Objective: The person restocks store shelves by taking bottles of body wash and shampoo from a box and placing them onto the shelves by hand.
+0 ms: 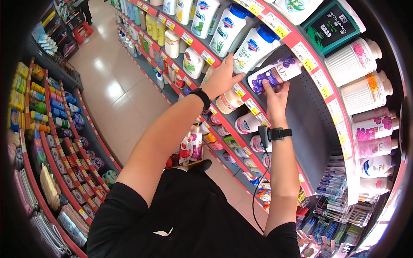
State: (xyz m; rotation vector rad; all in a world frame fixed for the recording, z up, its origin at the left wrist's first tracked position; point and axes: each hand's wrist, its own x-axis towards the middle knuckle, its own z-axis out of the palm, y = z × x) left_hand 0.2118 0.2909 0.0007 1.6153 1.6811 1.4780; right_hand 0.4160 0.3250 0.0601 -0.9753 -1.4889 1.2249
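My right hand [276, 96] is closed around a white and purple LUX bottle [275, 75], thumb across its label. The bottle is tilted at the front of the upper shelf, beside a gap. My left hand [220, 78] lies at the red shelf edge [208, 57], thumb and forefinger spread apart. Its fingertips are close to the base of a white bottle with a blue cap [254, 48]; whether they touch it I cannot tell. Another blue-capped white bottle [228, 30] stands to the left. The other left fingers are partly hidden.
Ribbed white bottles [350, 60] and pink-labelled ones line the shelf at right. Lower shelves hold more bottles, such as a pink and white one [247, 124]. A box of bottles [186, 148] sits by my feet. Across the tiled aisle [116, 73] stands another stocked shelf [56, 112].
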